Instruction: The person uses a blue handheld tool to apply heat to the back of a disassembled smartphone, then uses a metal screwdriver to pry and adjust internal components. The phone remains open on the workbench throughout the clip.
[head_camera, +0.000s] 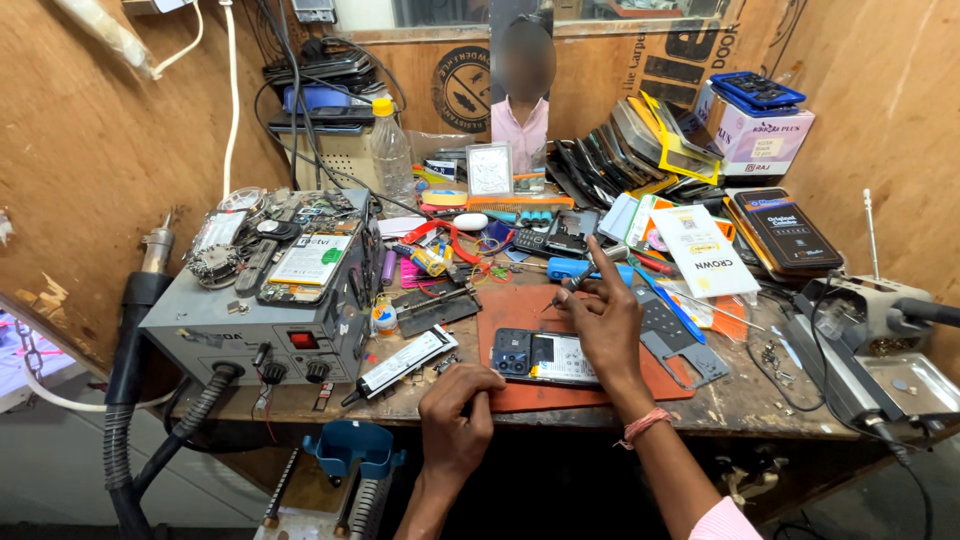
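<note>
Presently catalogued, places reckoned from each grip.

Right hand (605, 325): its grip is closed, fingertips pinched round a slim metal screwdriver with a dark handle (580, 281), index finger raised. The tool slants down to the left, tip just over the top edge of the item below, a posture that seems to serve fine, steady work.

Opened smartphone, back cover removed, black camera block at its left end (535, 357): lies flat directly under the right grip, to the right of the left one, on a rust-red rectangular work mat (520, 310), which likely keeps it from sliding and catches small parts.

Left hand (455, 410): curled into a loose fist, knuckles resting at the near edge of the wooden tabletop (740, 400), just beside the phone's camera end. Whether this grip encloses anything I cannot tell; it appears to brace the arm.

Left of the left grip: a white-and-black tube-shaped tool (400, 362), lying slantwise; beyond it a grey box-shaped hot-air rework station with dark knobs (270, 330), its top used as a shelf for phone parts.

Right of the right grip: a grey perforated metal plate (672, 335), within easy reach.

Beyond the right grip: a clear plastic bottle with a yellow cap (389, 150), stacked phone screens, and a seated person in pink at the far side.
</note>
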